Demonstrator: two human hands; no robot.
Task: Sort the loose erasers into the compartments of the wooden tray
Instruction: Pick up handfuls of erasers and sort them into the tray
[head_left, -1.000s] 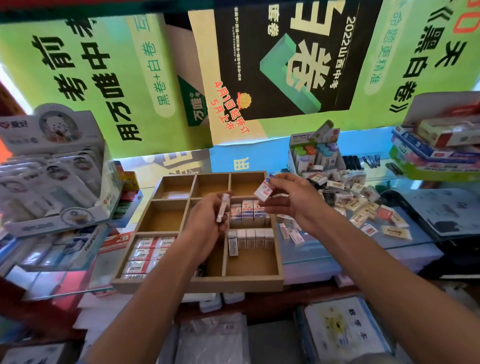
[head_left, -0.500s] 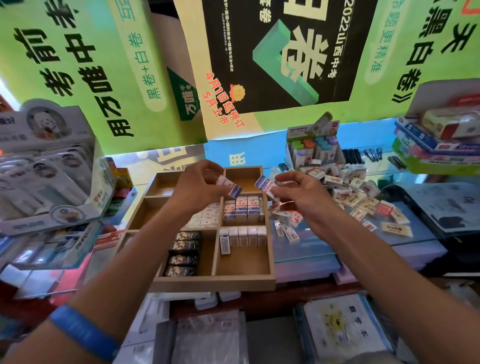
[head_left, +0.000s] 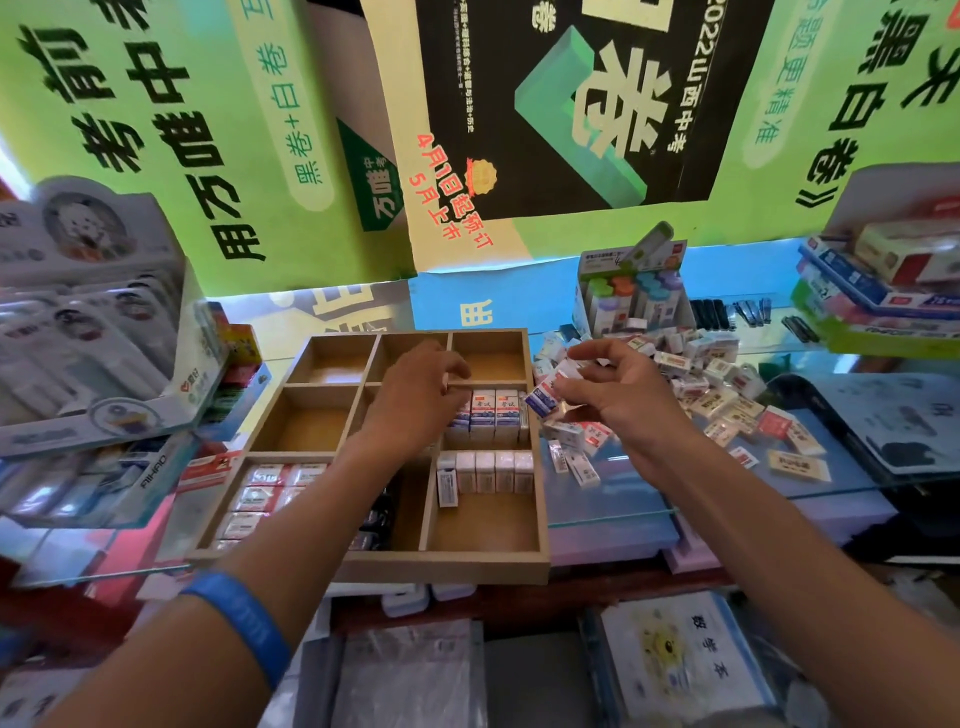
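Erasers (head_left: 540, 401) stay pinched in your right hand (head_left: 615, 400); your left hand (head_left: 415, 395), grip hidden, has dropped to twelve o'clock in the tray (head_left: 441, 566).

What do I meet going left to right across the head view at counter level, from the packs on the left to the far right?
White blister packs on a display card → wooden compartment tray → left hand over the tray → right hand holding a blue-and-white eraser → pile of loose white erasers → stacked flat boxes.
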